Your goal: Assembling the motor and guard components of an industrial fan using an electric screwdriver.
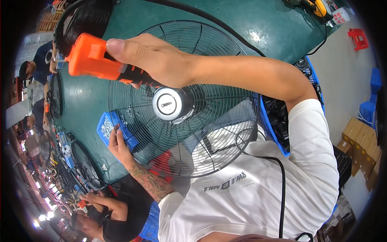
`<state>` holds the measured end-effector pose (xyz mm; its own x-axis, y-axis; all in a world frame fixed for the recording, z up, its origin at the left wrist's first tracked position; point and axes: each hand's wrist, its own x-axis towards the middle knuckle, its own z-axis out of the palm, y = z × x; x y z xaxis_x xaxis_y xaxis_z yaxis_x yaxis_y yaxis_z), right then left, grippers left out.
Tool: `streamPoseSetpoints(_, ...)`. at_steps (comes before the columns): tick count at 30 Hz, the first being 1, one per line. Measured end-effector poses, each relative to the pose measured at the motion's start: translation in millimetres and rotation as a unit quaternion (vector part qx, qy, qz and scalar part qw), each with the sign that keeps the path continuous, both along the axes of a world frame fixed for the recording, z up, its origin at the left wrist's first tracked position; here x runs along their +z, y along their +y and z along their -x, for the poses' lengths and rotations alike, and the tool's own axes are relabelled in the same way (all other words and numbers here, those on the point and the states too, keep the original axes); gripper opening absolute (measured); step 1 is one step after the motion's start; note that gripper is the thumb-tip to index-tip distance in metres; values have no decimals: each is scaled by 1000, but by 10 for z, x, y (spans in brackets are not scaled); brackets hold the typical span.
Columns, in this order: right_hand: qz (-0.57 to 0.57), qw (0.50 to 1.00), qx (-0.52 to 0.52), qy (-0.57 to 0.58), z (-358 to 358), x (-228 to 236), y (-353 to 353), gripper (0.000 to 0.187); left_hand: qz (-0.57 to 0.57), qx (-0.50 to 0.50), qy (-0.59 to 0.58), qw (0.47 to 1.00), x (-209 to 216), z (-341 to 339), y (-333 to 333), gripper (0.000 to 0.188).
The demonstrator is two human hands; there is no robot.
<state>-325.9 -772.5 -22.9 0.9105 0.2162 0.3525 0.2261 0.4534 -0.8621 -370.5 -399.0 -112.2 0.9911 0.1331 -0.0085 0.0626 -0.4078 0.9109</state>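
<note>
Nearest the camera: right hand [149, 60] wrapped round an orange-and-black power tool [90, 58], thumb pressed along its side. Bit can't be made out. My read: fastening work on the round black wire fan grille [209, 147], tool not visibly on a fastener. Next move probably calls for lining the tool up with a fixing point while the other hand steadies the grille.

Pose: right elbow out to the side, bent, forearm running nearly level across the upper part of the grille. Left forearm reaches up and out from below; left hand [117, 147] is at the grille's lower-left rim, fingers partly curled. Can't tell whether it grips or only rests there.

Grille sits in front of the chest, overlapping the desk edge in view, silver-and-black round hub [167, 104] at its centre.

Further out: blue plastic box [102, 137] of small shiny metal pieces just beside the left fingers, on the dark green desk [84, 105]. Far left, co-worker in black shirt [117, 230]; far right, brown cardboard boxes [360, 137] on the floor.
</note>
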Motion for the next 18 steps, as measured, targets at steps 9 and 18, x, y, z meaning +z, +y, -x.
streamPoseSetpoints(9,7,1000,-23,-5,-17,-67,122,91,-6,1,1,1000,33,-2,-57,27)
streamPoseSetpoints(18,16,999,-22,-18,-13,-51,133,92,-4,-3,5,1000,21,-4,-31,27)
